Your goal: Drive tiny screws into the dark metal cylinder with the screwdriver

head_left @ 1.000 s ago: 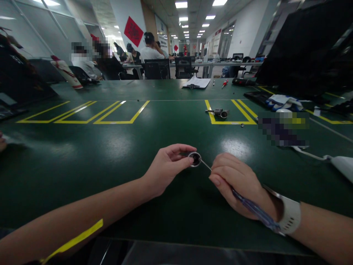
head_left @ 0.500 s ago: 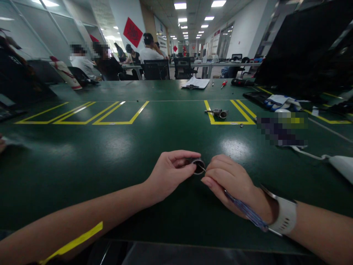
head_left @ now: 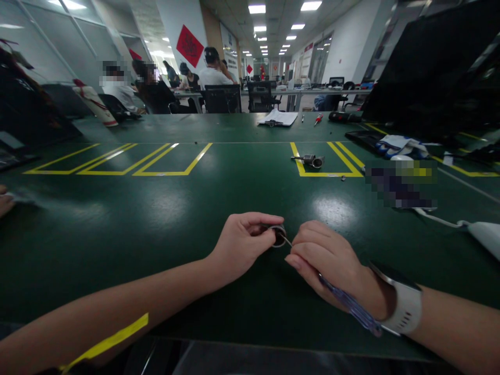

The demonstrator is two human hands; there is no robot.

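My left hand is closed on a small round metal ring-shaped part, pinched between thumb and fingers above the green table. Its dark opening faces me and to the right. In my right hand is a screwdriver with a translucent bluish-purple handle that sticks out under the palm. The thin metal shaft runs leftward from my fingers, its tip inside the ring's opening. What the tip touches there is too small to make out.
A metal part with a shaft and ring lies across a yellow tape line. Near it sit a tiny metal piece, a blurred-out phone-like object and white-blue gloves. Papers lie farther back. Another person's hand shows at left.
The ring-shaped part has shifted very slightly left, and the screwdriver's handle end has swung a little lower. Both hands keep their hold. The other person's hand reaches slightly farther into view.
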